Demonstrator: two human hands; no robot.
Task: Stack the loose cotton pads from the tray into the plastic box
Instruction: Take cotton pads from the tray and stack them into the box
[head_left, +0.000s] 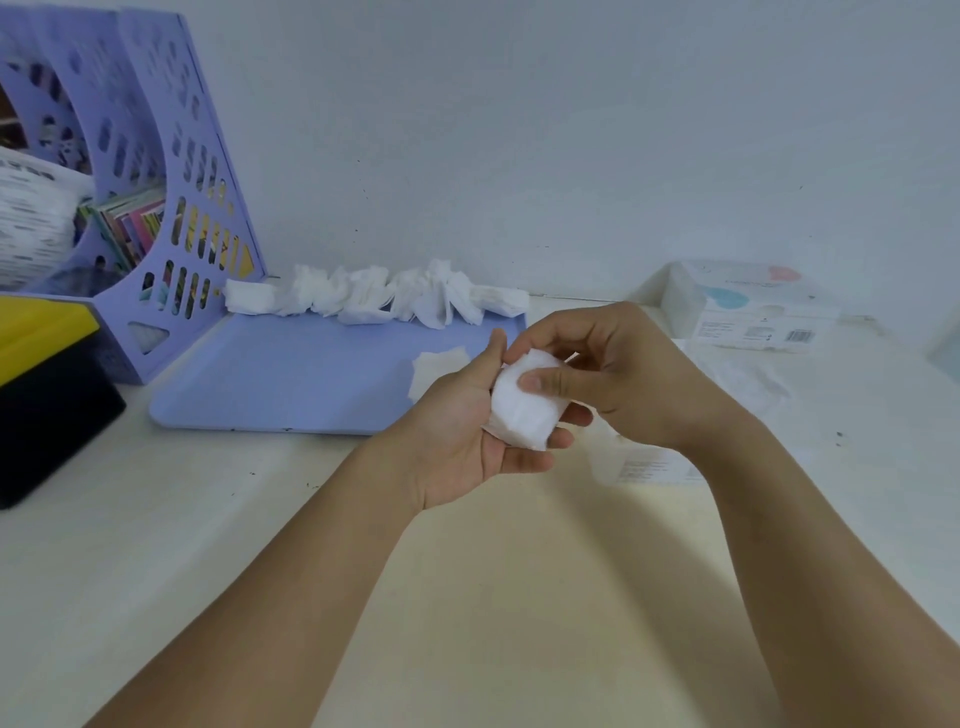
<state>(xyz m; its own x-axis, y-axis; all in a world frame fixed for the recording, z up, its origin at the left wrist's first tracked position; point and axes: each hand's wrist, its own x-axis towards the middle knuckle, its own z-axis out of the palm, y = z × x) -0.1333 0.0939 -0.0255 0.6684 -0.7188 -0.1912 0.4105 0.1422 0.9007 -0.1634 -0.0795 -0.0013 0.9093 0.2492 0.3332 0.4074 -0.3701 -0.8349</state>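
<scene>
While both hands are gripping a small stack of cotton pads (522, 402), left hand (475, 436) cradling and right hand (613, 374) pinching, loose pads could be slipping. Uneven squeezing would be fanning them out.

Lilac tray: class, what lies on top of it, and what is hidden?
On the lilac tray, a row of loose cotton pads lines the far edge; one flat pad lies nearer. The left hand covers the near right corner.

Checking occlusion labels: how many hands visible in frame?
2. Left hand is palm-up under a stack of cotton pads at centre; right hand grips the stack from above, thumb on top. Neither is hidden.
</scene>
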